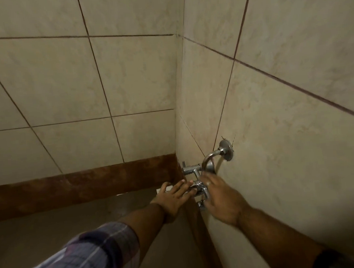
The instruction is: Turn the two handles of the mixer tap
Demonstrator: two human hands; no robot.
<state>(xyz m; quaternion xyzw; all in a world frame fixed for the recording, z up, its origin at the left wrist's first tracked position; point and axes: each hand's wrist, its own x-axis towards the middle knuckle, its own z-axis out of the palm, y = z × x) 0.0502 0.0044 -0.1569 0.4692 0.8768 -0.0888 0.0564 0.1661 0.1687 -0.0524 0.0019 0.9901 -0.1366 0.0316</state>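
Tap (198, 187) low on tiled wall (275, 110), steadied: left hand (172, 197) flat, fingers spread beside it; right hand (222, 201) laid over, grip unclear.

We find no readable text, label, brand, number or sign anywhere: the wall tiles (126, 74) are plain, and the chrome tap (195, 170) shows no legible marking.

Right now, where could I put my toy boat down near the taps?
The bare floor left of the left hand, below the brown skirting tile, looks free. It is crowded by the right wall, where both hands meet at the chrome taps, the right hand on them.
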